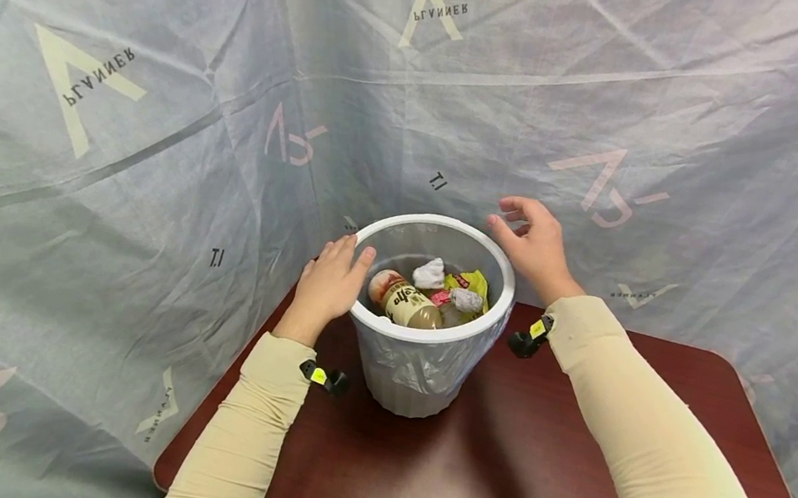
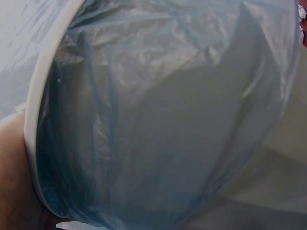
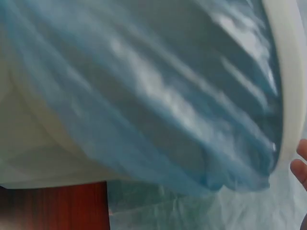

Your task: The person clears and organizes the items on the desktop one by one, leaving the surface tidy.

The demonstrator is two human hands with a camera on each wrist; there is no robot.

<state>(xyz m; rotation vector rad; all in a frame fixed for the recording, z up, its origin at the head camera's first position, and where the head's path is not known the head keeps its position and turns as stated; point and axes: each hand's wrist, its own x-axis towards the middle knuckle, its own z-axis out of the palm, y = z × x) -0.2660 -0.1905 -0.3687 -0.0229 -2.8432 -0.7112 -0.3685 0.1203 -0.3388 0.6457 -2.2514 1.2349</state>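
A white-rimmed trash bin [image 1: 425,336] stands on the table, lined with a thin clear bag [image 2: 168,120]. Inside lie a labelled bottle [image 1: 410,303] on its side, a white crumpled wad [image 1: 429,273], a greyish crumpled ball [image 1: 466,300] and a yellow wrapper [image 1: 474,281]. My left hand [image 1: 328,286] rests against the left side of the rim, its thumb pointing up beside it. Just off the right side of the rim, my right hand [image 1: 538,249] hovers with loosely bent fingers, holding nothing. Its fingertips [image 3: 300,170] show near the rim in the right wrist view.
The bin stands toward the back corner of a dark red-brown table [image 1: 383,482]. Grey printed sheeting [image 1: 365,43] hangs closely behind and to the left. Black wrist cameras [image 1: 527,342] are strapped at both sleeves.
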